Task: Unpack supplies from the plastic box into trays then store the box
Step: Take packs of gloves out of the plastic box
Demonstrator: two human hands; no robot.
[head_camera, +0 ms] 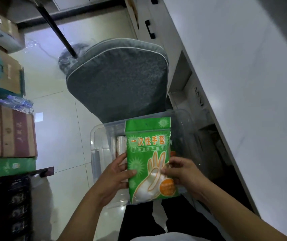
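A green packet of disposable gloves (149, 153) is held upright above the clear plastic box (97, 134). My left hand (116, 173) grips its left edge with the thumb across the front. My right hand (179, 171) pinches its right edge near the printed glove picture. The box rests on the floor in front of my legs. Inside it, left of the packet, lies a roll of clear film (121, 143). Most of the box's inside is hidden by the packet and my hands.
A grey cushioned chair (118, 79) stands just beyond the box. A white desk (234, 66) with open shelves runs along the right. Stacked cardboard cartons (12, 133) and a dark crate (7, 206) line the left. Pale tiled floor (61, 136) lies between.
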